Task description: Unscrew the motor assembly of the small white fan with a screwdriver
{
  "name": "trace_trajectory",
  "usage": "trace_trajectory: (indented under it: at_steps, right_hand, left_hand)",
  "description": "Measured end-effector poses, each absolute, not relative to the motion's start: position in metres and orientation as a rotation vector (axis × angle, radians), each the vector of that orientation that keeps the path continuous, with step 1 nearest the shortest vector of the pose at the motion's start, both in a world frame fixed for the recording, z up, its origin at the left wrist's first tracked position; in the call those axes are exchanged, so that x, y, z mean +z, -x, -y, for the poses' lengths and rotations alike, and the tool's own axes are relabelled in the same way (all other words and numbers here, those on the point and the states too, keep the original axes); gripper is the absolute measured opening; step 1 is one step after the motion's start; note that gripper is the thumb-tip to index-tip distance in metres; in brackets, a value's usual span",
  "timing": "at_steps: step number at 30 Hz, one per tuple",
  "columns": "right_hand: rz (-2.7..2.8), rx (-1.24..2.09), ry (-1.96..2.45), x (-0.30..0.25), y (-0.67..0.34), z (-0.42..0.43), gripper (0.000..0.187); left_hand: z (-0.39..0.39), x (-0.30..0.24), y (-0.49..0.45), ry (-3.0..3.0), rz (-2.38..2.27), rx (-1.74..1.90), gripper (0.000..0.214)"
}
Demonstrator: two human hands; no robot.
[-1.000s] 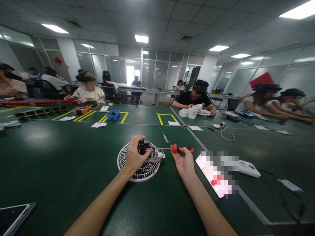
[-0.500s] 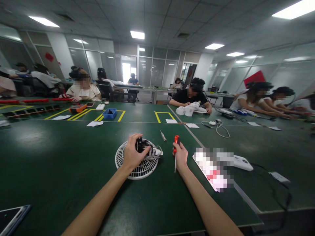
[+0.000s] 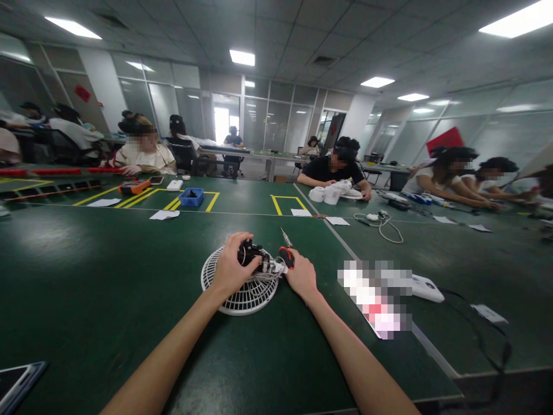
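Observation:
A round white fan grille [image 3: 244, 304] lies on the green table, and a black fan motor [image 3: 251, 252] with pale wires sits on top of it. My left hand [image 3: 228, 266] is closed around the motor from the left, thumb across its near side. At the grille's right edge, my right hand [image 3: 303, 276] grips a screwdriver [image 3: 286, 257] with a red and black handle. The fingers come close to a white part [image 3: 276, 267] at the motor's right end; whether they touch it I cannot tell. The screwdriver's shaft is hidden.
A slim pointed tool [image 3: 286, 237] lies just beyond my right hand. To the right are a partly blurred bright device [image 3: 367, 302] and a white power strip [image 3: 425, 287]. A blue bin [image 3: 192, 197] stands further off. Across the table a person [image 3: 332, 167] handles white parts.
My right hand has moved left to the fan motor's right end. The screwdriver has gone with it and turned, its shaft no longer showing. My left hand keeps its hold on the motor.

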State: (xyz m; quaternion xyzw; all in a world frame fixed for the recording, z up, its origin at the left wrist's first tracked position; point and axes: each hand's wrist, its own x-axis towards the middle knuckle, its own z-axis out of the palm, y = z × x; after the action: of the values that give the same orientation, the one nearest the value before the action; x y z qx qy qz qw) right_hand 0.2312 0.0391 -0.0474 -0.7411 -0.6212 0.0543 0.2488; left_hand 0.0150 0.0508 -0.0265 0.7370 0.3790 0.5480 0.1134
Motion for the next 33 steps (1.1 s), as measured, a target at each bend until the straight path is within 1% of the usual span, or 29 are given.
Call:
trace_trajectory:
  at_steps: [3,8,10,13,14,18,23,28,33]
  right_hand:
    - [1.722,0.030,2.127,-0.046,-0.227,-0.037,0.046]
    - [1.815,-0.027,2.140,-0.051,-0.226,-0.038,0.057]
    - [1.879,-0.007,2.096,-0.054,-0.227,-0.039,0.057]
    - [1.929,0.015,2.052,-0.057,-0.229,-0.042,0.055]
    - [1.928,0.025,2.048,-0.057,-0.230,-0.042,0.054]
    - [1.921,0.077,2.010,-0.055,-0.231,-0.042,0.051]
    - [1.892,0.100,2.011,-0.051,-0.231,-0.041,0.052]
    - [1.854,0.102,2.046,-0.050,-0.229,-0.041,0.055]
    - [1.832,0.091,2.022,-0.053,-0.230,-0.043,0.052]
  left_hand:
    - [-0.052,-0.025,-0.013,-2.156,-1.133,1.604,0.044]
    - [-0.053,-0.017,-0.009,-2.220,-1.091,1.568,0.042]
    - [-0.053,-0.014,-0.005,-2.217,-1.075,1.518,0.051]
    - [-0.055,-0.009,0.010,-2.132,-1.054,1.431,0.072]
    - [-0.055,-0.007,0.017,-2.100,-1.044,1.408,0.074]
    - [-0.059,-0.001,0.054,-2.063,-1.063,1.311,0.069]
    - [-0.061,0.005,0.114,-2.104,-1.206,1.200,0.075]
    - [-0.054,0.010,0.177,-2.058,-1.486,1.132,0.086]
    - [-0.043,0.018,0.232,-1.927,-1.723,1.099,0.087]
